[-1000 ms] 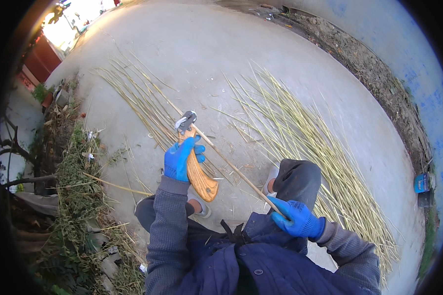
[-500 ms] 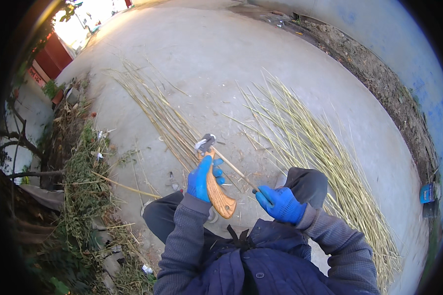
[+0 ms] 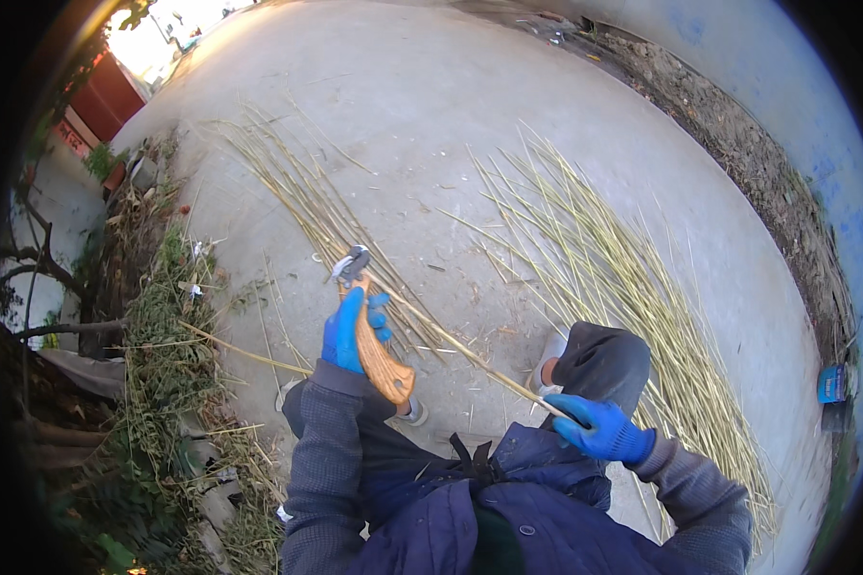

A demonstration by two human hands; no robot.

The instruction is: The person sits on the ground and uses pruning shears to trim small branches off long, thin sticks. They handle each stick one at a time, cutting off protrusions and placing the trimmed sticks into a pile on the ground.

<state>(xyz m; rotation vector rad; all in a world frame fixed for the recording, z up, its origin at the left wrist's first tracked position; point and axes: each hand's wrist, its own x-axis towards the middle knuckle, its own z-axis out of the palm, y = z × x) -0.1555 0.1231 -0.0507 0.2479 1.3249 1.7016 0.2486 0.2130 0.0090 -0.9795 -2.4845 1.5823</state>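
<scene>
My left hand (image 3: 345, 333), in a blue work glove, is closed round a tool with a curved wooden handle (image 3: 382, 359) and a small grey metal head (image 3: 354, 264). The tool's exact kind is unclear. From beside that head a thin pale stalk (image 3: 479, 362) slants down to the right. My right hand (image 3: 602, 428), gloved in blue too, grips the stalk's near end just past my knee. Whether the metal head touches the stalk is hard to make out.
Long thin stalks (image 3: 633, 316) lie in a large pile on the concrete at my right. A smaller bunch of stalks (image 3: 302, 196) is spread ahead on the left. Dry weeds (image 3: 168, 355) border the left side; a blue container (image 3: 832, 383) stands by the right wall.
My hands have drawn apart. The left has shifted leftward with the tool, the right has moved right and nearer me, and a longer stretch of stalk shows between them.
</scene>
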